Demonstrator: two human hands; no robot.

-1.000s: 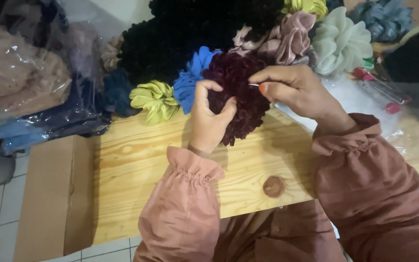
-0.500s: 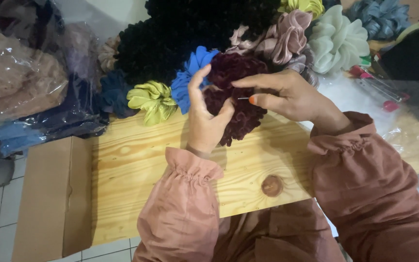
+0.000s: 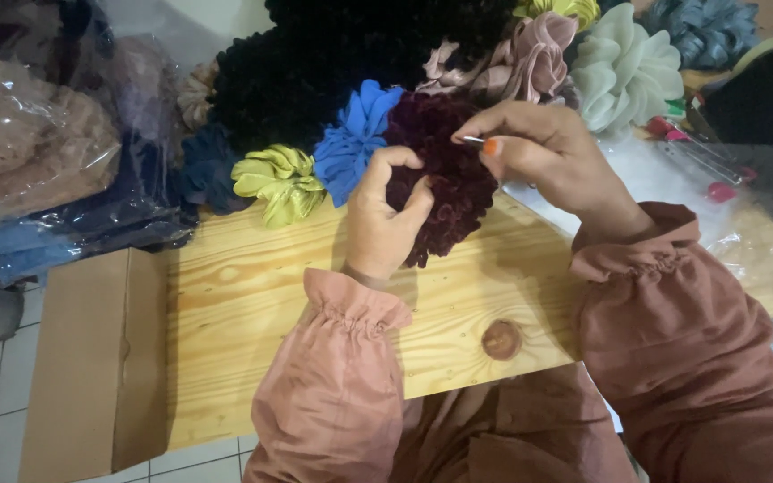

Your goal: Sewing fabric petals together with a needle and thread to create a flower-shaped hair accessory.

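The right hand has slid a little along the top of the dark red scrunchie since half a second ago. The wooden surface carries a big pile of scrunchies at its far edge. The dark red scrunchie lies at the front of that pile, touching the blue scrunchie. The left hand has its grip closed on its lower side. The right hand's grip pinches a thin needle against the top.
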